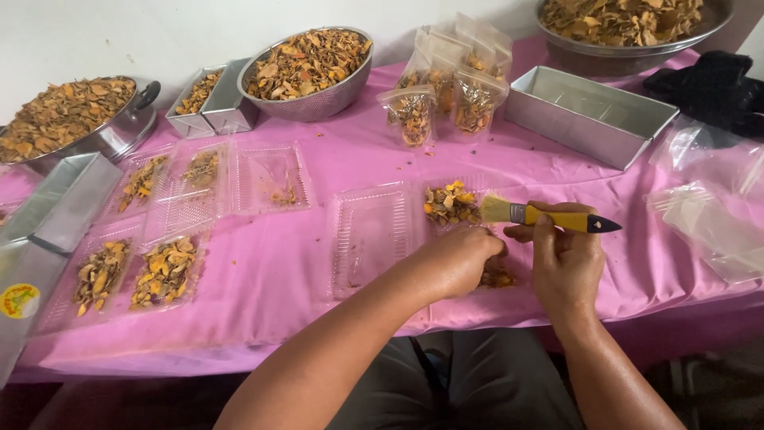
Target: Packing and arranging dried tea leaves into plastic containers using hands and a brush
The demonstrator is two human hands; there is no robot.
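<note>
The right hand (567, 263) pinched a yellow-handled brush (549, 215) between thumb and curled fingers, its bristles pointing left over the dried slices (450, 203) in an open clear tray (374, 231). The left hand (458, 259) lay curled, fingers pressed together, on more slices on the pink cloth (358, 159), just below the brush.

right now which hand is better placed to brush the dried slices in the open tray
Right. The right hand already holds the yellow brush, its bristles lying beside the slices in the open tray. The left hand rests fingers-down on other pieces at the tray's near edge, with no tool.
</note>
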